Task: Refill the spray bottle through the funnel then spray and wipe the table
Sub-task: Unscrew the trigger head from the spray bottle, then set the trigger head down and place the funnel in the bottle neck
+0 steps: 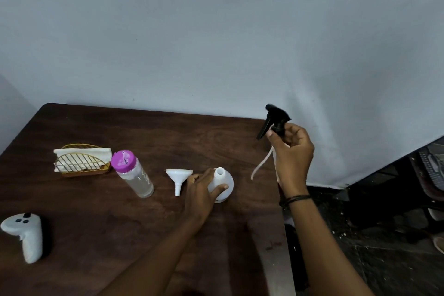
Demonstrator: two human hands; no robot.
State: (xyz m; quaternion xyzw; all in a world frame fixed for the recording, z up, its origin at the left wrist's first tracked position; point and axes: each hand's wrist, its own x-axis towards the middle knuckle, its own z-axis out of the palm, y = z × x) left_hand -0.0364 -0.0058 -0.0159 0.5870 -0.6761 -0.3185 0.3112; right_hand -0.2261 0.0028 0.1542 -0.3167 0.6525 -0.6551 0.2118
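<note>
A white spray bottle body [225, 182] stands on the dark wooden table [120, 235] with its neck uncovered. My left hand [200, 193] holds its left side, thumb across the front. My right hand [292, 151] is raised to the right of it and grips the black trigger sprayer head [274, 121], whose white dip tube [260, 163] hangs down clear of the bottle. A white funnel [179, 179] stands upright just left of my left hand. Further left stands a clear water bottle [134, 174] with a purple lid.
A gold wire holder [81, 161] with white napkins sits at the back left. A white handheld controller [26, 235] lies at the front left. The table's right edge runs just below my right wrist; beyond it is dark floor and a chair [430, 170].
</note>
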